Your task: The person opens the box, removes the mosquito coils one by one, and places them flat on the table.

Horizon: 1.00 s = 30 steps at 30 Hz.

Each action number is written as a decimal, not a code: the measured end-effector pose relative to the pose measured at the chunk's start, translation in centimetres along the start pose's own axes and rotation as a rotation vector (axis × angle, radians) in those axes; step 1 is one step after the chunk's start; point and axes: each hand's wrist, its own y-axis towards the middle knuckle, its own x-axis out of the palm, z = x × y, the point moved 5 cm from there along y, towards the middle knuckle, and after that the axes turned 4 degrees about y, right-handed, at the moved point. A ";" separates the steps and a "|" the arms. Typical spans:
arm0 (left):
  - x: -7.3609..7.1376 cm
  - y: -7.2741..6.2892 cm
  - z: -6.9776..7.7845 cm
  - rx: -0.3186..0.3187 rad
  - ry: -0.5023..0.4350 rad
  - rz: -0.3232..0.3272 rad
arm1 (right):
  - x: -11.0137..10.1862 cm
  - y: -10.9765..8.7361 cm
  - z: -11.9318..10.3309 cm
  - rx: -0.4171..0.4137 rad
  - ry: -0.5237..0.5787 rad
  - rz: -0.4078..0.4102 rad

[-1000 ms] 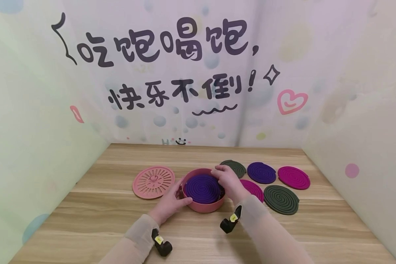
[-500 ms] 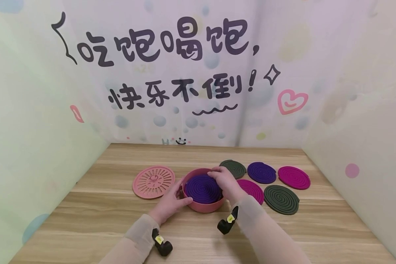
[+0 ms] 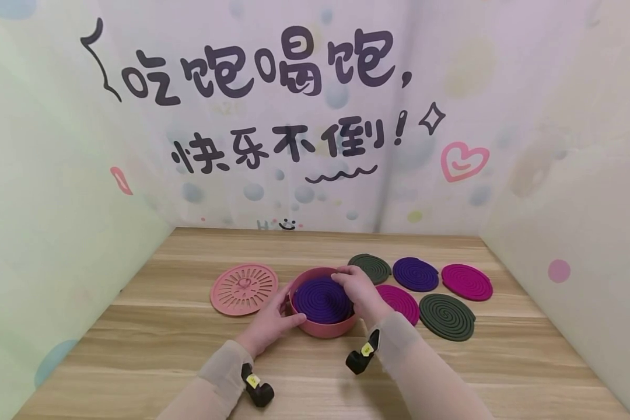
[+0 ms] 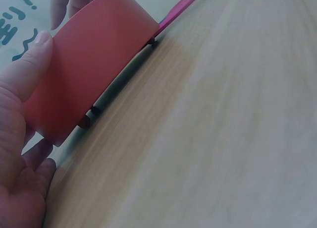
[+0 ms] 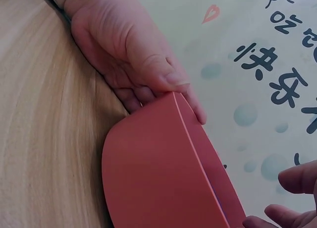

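A round pink mosquito coil holder stands on the wooden table with a purple mosquito coil lying inside it. My left hand grips the holder's left side, its thumb over the near rim and the other fingers round the outer wall. At the opposite rim, my right hand reaches in, fingertips bent down over the coil's far right edge. The right wrist view has the right fingers spread apart at the rim. In the left wrist view, small feet show under the holder wall. My right palm hides part of the rim.
Left of the holder lies its slotted pink lid. To the right, more coils lie flat: a green one, a purple one, a magenta one, another green one and a partly covered magenta one. Printed fabric walls surround the table.
My right hand has shifted slightly left and inward over the coil. The dark gap at the coil's right edge no longer shows. My left hand has stayed in place.
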 end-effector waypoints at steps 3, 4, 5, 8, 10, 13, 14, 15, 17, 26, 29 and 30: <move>0.0 0.0 0.0 0.007 -0.008 0.002 | 0.0 0.0 0.0 -0.002 0.008 -0.001; 0.0 0.0 0.1 0.006 -0.010 0.002 | 0.1 0.0 0.0 -0.003 0.010 -0.001; 0.0 0.0 0.1 0.004 -0.013 0.001 | 0.1 -0.1 0.0 -0.001 0.015 0.000; 0.0 -0.1 0.2 0.003 -0.015 -0.002 | 0.1 -0.2 0.0 0.002 0.030 0.001; 0.0 -0.1 0.2 -0.002 -0.017 -0.006 | 0.1 -0.2 0.0 0.000 0.034 0.002; 0.1 -0.2 0.3 -0.005 -0.032 -0.014 | 0.1 -0.4 -0.1 -0.007 0.039 0.002; 0.1 -0.2 0.4 -0.003 -0.039 -0.017 | 0.1 -0.4 -0.2 -0.009 0.040 0.001; 0.1 -0.2 0.4 -0.001 -0.047 -0.020 | 0.2 -0.4 -0.2 -0.010 0.040 -0.001; 0.1 -0.2 0.5 0.005 -0.055 -0.021 | 0.2 -0.5 -0.3 -0.014 0.041 -0.006; 0.1 0.0 0.2 0.003 -0.047 -0.014 | 0.1 -0.8 -0.5 -0.023 0.037 -0.008; 0.1 0.0 0.1 -0.006 -0.044 -0.009 | 0.1 -0.9 -0.4 -0.017 0.034 0.001; 0.1 0.0 0.0 -0.008 -0.042 -0.007 | 0.1 -0.9 -0.4 -0.014 0.036 0.000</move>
